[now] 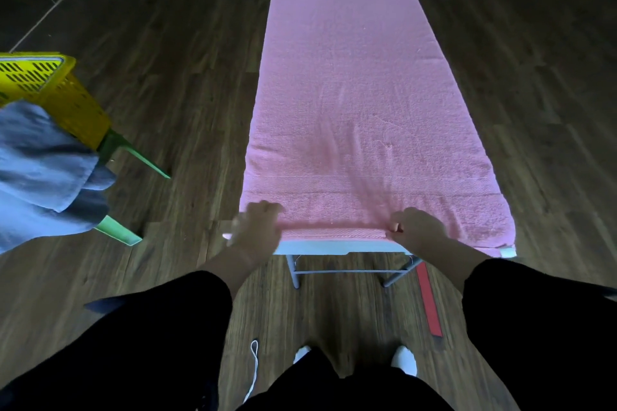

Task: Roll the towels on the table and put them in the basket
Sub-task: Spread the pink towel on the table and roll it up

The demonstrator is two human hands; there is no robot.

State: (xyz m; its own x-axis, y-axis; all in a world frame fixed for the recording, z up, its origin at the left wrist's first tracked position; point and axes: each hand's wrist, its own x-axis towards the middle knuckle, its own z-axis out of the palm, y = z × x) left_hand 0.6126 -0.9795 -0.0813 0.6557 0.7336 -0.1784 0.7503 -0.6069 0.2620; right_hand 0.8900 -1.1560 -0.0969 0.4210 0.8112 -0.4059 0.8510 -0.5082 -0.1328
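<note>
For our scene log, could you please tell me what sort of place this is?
Probably an indoor room set up for folding laundry: wood-plank floor, pink towel over a small table, yellow basket to the left.

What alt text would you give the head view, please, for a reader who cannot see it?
The left hand and right hand grip the near hem of a pink terry towel spread flat along a narrow white table. To the left, a yellow slotted plastic basket shows behind a blue-grey cloth.
</note>
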